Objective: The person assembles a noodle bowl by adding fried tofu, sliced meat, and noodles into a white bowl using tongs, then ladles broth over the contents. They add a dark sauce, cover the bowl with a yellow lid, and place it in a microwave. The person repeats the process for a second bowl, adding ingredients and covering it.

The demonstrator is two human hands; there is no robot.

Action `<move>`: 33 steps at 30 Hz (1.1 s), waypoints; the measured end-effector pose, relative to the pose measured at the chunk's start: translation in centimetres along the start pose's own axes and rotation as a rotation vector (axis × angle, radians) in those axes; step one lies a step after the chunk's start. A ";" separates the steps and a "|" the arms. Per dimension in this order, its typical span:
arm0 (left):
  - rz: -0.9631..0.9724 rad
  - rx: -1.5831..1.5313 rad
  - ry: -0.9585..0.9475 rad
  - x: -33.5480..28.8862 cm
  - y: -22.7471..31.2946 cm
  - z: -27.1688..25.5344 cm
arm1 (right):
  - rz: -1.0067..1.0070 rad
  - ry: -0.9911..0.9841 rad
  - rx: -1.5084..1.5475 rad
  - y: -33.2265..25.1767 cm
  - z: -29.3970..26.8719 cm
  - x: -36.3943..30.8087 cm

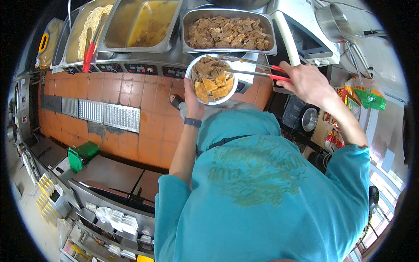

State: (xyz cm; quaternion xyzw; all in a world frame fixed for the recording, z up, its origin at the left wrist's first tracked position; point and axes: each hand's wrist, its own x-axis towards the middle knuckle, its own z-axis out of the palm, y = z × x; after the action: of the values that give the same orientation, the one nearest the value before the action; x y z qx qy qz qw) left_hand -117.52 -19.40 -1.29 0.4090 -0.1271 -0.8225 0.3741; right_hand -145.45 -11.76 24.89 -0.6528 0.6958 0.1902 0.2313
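My left hand (pixel 193 102) is wrapped round the side of a white bowl (pixel 236 82) and holds it up below the counter. Brown sliced meat (pixel 207 69) fills the bowl's far part, with golden-brown flat wedges (pixel 220 85) in the near part. My right hand (pixel 308 82) grips a pair of metal tongs (pixel 255 73) by their red handles. The tongs' tips reach over the meat at the bowl's far right; whether they pinch any is too small to tell. Just beyond the bowl stands a steel pan (pixel 185 35) heaped with brown meat pieces (pixel 227 33).
Left of the meat pan are steel wells with yellowish broth (pixel 152 24) and pale noodles (pixel 92 26), where red-handled tongs (pixel 90 54) rest. A white appliance (pixel 283 8) and a saucepan (pixel 332 22) stand right. A green bin (pixel 83 155) is at the lower left.
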 end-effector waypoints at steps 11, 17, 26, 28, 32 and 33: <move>-0.009 0.027 0.022 0.4 0.6 0.0 | 0.135 0.217 -0.108 5.2 -1.2 0.8; -0.002 0.056 0.020 0.2 1.2 1.2 | 0.041 0.091 -0.095 6.8 1.0 6.4; 0.016 -0.020 0.018 0.5 1.1 1.5 | 0.012 0.060 0.193 8.6 -2.1 2.5; 0.032 -0.002 0.011 0.8 0.9 1.3 | 0.032 0.063 0.233 8.0 -2.9 0.8; 0.043 0.024 -0.003 1.0 0.6 1.2 | 0.045 0.073 0.322 6.5 -4.2 -2.6; 0.042 -0.002 -0.001 1.0 0.6 1.3 | 0.043 0.059 0.306 6.2 -4.3 -3.3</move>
State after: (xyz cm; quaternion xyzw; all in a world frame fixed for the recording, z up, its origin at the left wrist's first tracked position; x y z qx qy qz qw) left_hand -118.58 -20.66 -0.79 0.4055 -0.1351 -0.8148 0.3917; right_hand -151.81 -11.08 30.08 -0.6004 0.7369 0.0675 0.3034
